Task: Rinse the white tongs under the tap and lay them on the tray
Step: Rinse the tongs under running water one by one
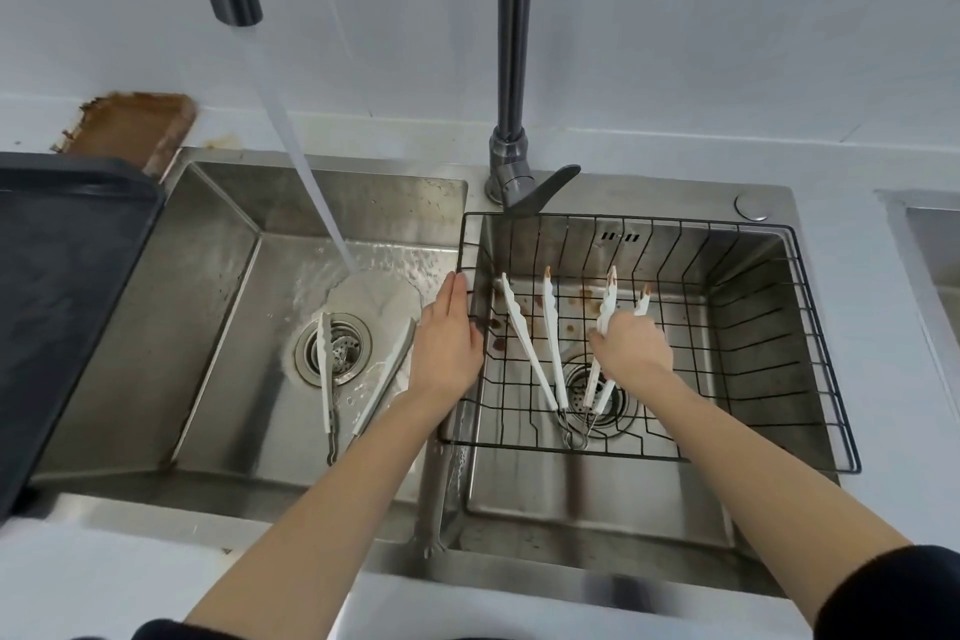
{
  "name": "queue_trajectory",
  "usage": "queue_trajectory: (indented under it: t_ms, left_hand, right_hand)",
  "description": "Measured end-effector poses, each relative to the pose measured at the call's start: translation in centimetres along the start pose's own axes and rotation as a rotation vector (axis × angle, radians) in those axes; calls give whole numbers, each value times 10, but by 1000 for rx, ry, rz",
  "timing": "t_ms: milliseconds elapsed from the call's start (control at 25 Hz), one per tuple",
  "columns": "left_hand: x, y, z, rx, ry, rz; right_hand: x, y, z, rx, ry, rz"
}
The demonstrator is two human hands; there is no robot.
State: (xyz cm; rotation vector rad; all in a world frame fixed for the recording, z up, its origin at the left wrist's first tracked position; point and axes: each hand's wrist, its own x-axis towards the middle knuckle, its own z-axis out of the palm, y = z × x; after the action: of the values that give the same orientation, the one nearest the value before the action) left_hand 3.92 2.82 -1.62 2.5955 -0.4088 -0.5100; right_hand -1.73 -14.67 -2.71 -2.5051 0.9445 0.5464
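Right hand (631,346) closed over 1 stained white plastic tongs (608,322) inside black wire basket (821,327), right basin. Left hand (451,335) flat, fingers together, resting against basket's left rim. 2nd white tongs (535,343) beside the gripped pair. 3rd tongs (327,374) in left steel basin (218,286) by running water (311,172). Dark tray (62,276) far left.

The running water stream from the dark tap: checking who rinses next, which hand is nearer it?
Left. The left hand rests on the sinks' divider beside the water stream; the right hand grips stained white tongs in the wire basket.
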Motion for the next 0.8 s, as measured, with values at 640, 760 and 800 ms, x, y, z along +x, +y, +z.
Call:
queue_trajectory:
  t_ms: [640,760,800]
  left_hand:
    - [-2,-1,-1,-11,6,-2]
    - [-2,-1,-1,-12,8,-1]
    - [-2,-1,-1,-11,9,-1]
  right_hand:
    - [-19,-24,22,9,-90,-86]
    - [-21,-26,21,15,-94,-97]
    - [-21,-26,20,21,-81,-108]
